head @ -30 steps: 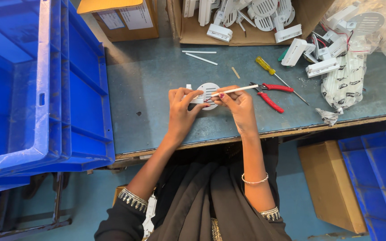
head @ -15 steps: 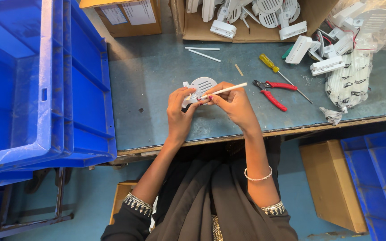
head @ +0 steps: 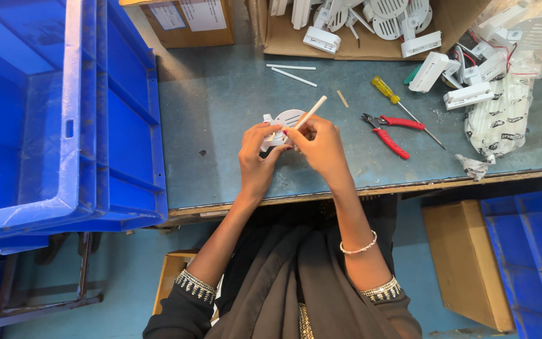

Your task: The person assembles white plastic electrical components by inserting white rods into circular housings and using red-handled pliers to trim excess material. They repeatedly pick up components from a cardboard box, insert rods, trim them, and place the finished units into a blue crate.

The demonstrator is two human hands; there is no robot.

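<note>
Change: the thin white plastic rod (head: 310, 113) has been tilted from level to steep against the round white slotted plastic cover (head: 285, 120).
Left hand (head: 255, 154): its grip is closed on the cover's left edge.
Right hand (head: 321, 145): the rod is pinched just right of the cover.
Meaning: the rod is judged to be being worked into the cover.
Nearby: red-handled pliers (head: 387, 132) lie right of the cover on the worktop (head: 221, 125).

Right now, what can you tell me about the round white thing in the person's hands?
The round white part looks like plastic, a disc with thin slots across its face and a small tab sticking out on its left. It is held just above the grey table, tilted up. The left hand pinches its lower edge, and the right hand presses a thin white stick against it. The fingers hide its lower half.
</note>
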